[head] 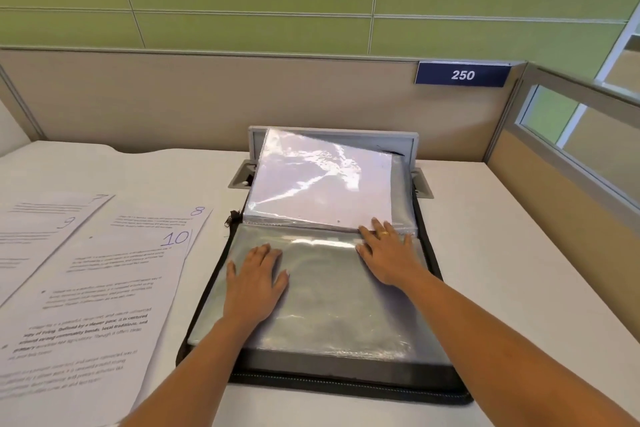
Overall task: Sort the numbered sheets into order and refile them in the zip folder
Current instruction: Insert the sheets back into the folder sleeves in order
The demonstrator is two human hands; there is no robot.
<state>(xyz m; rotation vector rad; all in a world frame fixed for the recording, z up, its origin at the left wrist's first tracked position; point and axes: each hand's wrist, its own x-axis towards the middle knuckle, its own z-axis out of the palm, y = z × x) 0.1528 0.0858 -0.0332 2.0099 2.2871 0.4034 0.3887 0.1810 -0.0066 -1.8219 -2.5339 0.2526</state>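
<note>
A black zip folder (346, 383) lies open on the white desk, full of clear plastic sleeves. The near stack of empty sleeves (329, 295) looks grey. My left hand (256, 281) rests flat on it, fingers apart. My right hand (388, 253) lies flat at the fold, its fingertips touching the bottom edge of the far sleeve (322, 180), which holds a white sheet. Loose printed sheets lie to the left, marked 10 (104, 288), 8 (166, 218), 9 (38, 236) and 7 (59, 201). They overlap each other.
A grey cable port (412, 146) with its lid raised stands behind the folder at the partition. A blue sign reading 250 (462, 74) hangs on the beige partition. A glass-topped side partition (568, 156) borders the desk on the right.
</note>
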